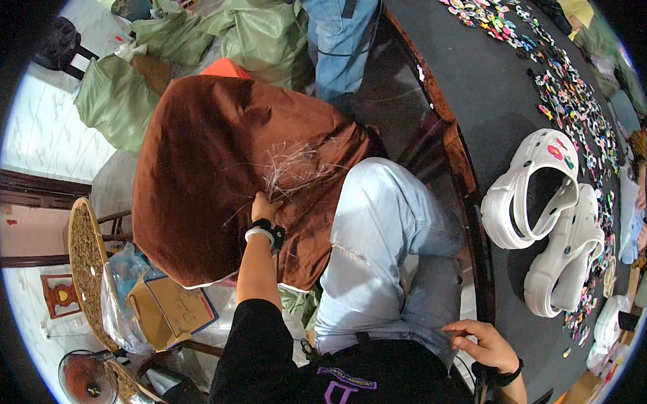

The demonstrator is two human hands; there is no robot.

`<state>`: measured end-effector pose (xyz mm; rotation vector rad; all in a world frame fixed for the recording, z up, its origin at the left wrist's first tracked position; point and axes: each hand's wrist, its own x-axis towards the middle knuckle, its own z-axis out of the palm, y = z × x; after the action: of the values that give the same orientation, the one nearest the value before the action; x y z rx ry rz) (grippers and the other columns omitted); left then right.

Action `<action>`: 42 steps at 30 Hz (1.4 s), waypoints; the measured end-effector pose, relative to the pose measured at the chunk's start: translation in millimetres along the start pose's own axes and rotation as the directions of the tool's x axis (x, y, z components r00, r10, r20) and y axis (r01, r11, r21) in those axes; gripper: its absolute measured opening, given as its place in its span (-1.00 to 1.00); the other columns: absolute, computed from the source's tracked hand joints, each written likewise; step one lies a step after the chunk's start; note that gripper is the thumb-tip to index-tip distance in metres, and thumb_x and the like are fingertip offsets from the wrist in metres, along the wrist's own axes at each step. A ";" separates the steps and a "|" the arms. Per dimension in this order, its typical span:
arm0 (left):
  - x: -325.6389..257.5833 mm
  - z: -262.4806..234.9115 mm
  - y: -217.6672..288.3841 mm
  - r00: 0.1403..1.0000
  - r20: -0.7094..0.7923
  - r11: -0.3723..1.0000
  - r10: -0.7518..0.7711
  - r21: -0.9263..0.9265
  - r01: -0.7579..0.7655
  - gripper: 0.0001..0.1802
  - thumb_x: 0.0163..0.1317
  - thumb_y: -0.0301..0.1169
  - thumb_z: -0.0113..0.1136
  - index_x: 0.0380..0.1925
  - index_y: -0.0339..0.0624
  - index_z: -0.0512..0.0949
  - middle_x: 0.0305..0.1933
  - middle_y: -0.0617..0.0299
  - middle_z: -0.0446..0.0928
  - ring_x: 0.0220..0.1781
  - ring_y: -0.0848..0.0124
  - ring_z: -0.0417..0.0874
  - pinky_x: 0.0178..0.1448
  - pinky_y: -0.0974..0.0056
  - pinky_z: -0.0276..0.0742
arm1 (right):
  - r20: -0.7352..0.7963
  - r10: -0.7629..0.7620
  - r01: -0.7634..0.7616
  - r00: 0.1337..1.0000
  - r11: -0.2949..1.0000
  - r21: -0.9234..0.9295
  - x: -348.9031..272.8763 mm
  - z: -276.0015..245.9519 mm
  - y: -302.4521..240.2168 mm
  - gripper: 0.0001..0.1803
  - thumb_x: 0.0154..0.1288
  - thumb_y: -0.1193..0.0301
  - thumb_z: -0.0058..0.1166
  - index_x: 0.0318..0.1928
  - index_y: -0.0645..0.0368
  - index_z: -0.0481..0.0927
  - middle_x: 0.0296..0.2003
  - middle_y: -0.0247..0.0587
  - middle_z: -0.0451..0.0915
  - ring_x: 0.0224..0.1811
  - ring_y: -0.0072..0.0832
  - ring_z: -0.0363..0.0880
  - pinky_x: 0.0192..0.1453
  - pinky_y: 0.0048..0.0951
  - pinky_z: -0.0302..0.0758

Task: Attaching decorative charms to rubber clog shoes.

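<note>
My left hand [265, 206] is closed around one end of a bunch of thin, clear plastic strands [294, 166], which fan out away from me. The strands spread over a large, rounded bulk covered in brown cloth [194, 157], in front of my knees. Off to the right, my right hand [491, 347] is beside my hip near the table's edge, its fingers loosely bent and apart with nothing in them. A pair of white clogs stands on the dark table: the farther clog [533, 187] bears colourful charms, and the nearer clog [564, 265] leans close against it.
Many small colourful charms [569, 94] are strewn along the dark grey tabletop [439, 55]. Green sacks [257, 37] lie beyond the brown cloth, near another person's jeans [339, 37]. An open cardboard box [172, 307] and a fan [87, 381] are at the lower left.
</note>
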<state>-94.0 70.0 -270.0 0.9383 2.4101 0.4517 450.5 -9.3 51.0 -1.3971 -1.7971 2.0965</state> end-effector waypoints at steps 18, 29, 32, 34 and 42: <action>1.3 -61.0 -85.0 0.991 -0.119 0.968 -0.056 0.235 0.083 -0.79 0.21 -0.53 -0.13 -0.18 -0.41 0.34 -0.15 -0.29 0.52 -0.03 -0.16 0.53 -0.04 -0.05 0.47 | 0.002 0.025 -0.025 1.000 1.000 0.011 6.1 1.0 1.2 -0.72 0.29 0.48 0.02 -0.01 0.29 0.53 -0.37 -0.21 0.58 -0.33 -0.50 0.56 -0.19 -0.48 0.46; 50.1 -89.9 -113.5 0.922 -0.293 0.889 0.253 0.447 -0.102 -0.72 0.20 -0.53 -0.11 -0.11 -0.44 0.23 -0.11 -0.32 0.48 -0.03 -0.23 0.49 0.01 -0.05 0.45 | 0.042 -0.031 0.030 0.999 0.999 0.033 -4.2 1.6 0.4 -0.71 0.33 0.42 0.01 0.03 0.22 0.51 -0.33 -0.22 0.58 -0.31 -0.50 0.57 -0.18 -0.49 0.44; 43.9 -55.3 -77.3 0.958 -0.250 0.981 0.137 0.171 -0.096 -0.67 0.19 -0.48 -0.01 -0.10 -0.43 0.23 0.01 -0.40 0.37 0.06 -0.26 0.40 0.07 -0.06 0.41 | 0.010 -0.011 0.011 1.000 1.000 0.015 -1.0 1.2 4.2 -0.71 0.33 0.42 0.01 0.03 0.22 0.51 -0.34 -0.22 0.57 -0.32 -0.51 0.56 -0.18 -0.50 0.44; 16.9 -19.4 -12.5 0.985 -0.141 0.995 0.095 0.026 -0.092 -0.43 0.10 -0.42 0.21 0.05 -0.40 0.20 0.11 -0.37 0.31 0.13 -0.19 0.38 0.18 -0.03 0.36 | -0.046 0.038 -0.039 0.998 0.999 -0.020 -3.3 -2.4 5.1 -0.70 0.33 0.42 0.01 0.03 0.22 0.51 -0.34 -0.23 0.57 -0.32 -0.51 0.56 -0.18 -0.50 0.44; -30.1 -106.9 32.9 0.956 0.284 0.975 0.078 -0.224 -0.013 -0.16 -0.06 -0.50 0.35 0.28 -0.22 0.21 0.07 0.03 0.49 0.00 0.29 0.54 0.03 0.32 0.49 | -0.031 0.037 -0.036 0.999 0.999 0.019 -1.7 -3.4 -1.4 -0.72 0.29 0.46 0.03 -0.01 0.30 0.53 -0.36 -0.21 0.58 -0.33 -0.50 0.56 -0.19 -0.48 0.46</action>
<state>-118.4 59.5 -157.2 0.8946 2.0304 0.5439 453.0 -7.2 53.4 -1.4605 -1.7498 2.0906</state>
